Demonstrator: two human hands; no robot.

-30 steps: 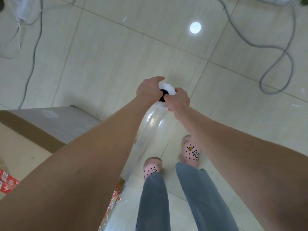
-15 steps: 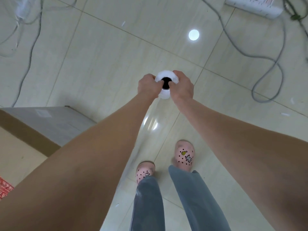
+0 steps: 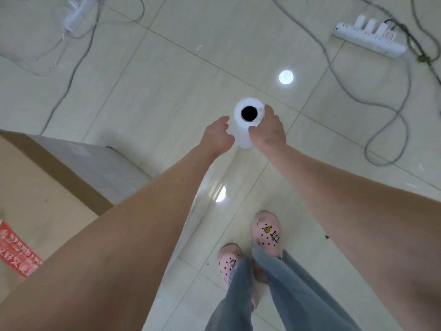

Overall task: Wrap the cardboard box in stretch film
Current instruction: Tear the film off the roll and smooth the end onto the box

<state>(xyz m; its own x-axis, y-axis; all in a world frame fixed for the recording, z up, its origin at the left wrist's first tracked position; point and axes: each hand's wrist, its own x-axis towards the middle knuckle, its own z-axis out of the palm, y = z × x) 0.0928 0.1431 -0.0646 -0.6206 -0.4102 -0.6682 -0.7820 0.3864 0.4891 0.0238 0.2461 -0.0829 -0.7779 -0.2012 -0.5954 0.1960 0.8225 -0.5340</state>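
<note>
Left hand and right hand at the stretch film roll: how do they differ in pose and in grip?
The right hand reaches up to the top rim of the stretch film roll, while the left hand sits lower on its side. The right hand curls thumb and fingers round the roll; the left hand's fingers are hidden, so its grip cannot be told. Both touch the roll, from opposite sides.

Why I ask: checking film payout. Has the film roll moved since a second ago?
Yes: the film roll has moved forward, nearer the diagonal tile seam beyond it.
</note>
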